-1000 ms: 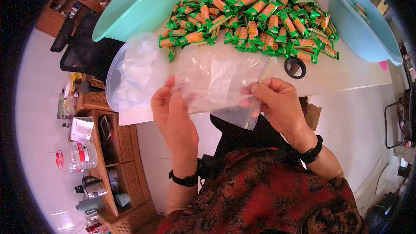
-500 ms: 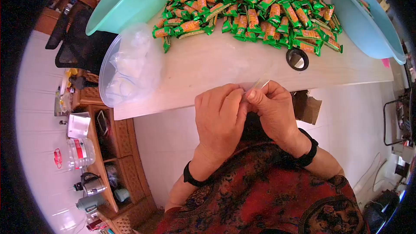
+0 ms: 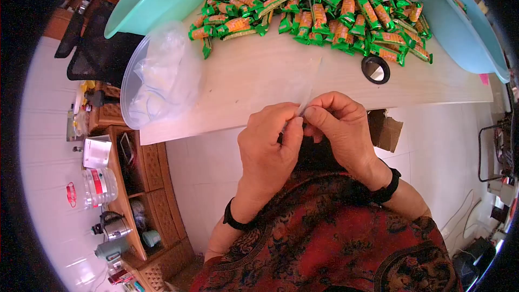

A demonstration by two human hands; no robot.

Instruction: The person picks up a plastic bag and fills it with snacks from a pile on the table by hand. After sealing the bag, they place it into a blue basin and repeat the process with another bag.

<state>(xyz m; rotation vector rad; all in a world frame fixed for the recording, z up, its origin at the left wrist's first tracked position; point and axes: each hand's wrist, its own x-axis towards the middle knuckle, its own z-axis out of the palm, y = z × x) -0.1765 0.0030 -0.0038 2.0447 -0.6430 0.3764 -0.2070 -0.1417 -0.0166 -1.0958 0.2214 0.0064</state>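
Observation:
Both my hands pinch a clear plastic bag point(image 3: 311, 84) at the table's front edge. My left hand point(image 3: 271, 141) is closed on the bag's near edge, thumb against the curled fingers. My right hand point(image 3: 339, 124) grips the same edge beside it, thumb pressed to forefinger. The bag's thin, see-through body sticks up and away over the table. Beyond it lies a large heap of green and orange wrapped snack bars point(image 3: 346, 8). To the left, a clear tub point(image 3: 128, 89) holds more plastic bags point(image 3: 162, 78).
A green basin point(image 3: 157, 0) stands at the back left and a blue basin point(image 3: 459, 27) at the right of the pale table point(image 3: 248, 84). The table has a black-rimmed round hole point(image 3: 375, 70). A wooden shelf unit point(image 3: 157, 184) is on the left.
Both hands keep their pinch on the bag, whose free part now stands farther up over the table. The left hand has shifted slightly left and the fingers have moved along the edge.

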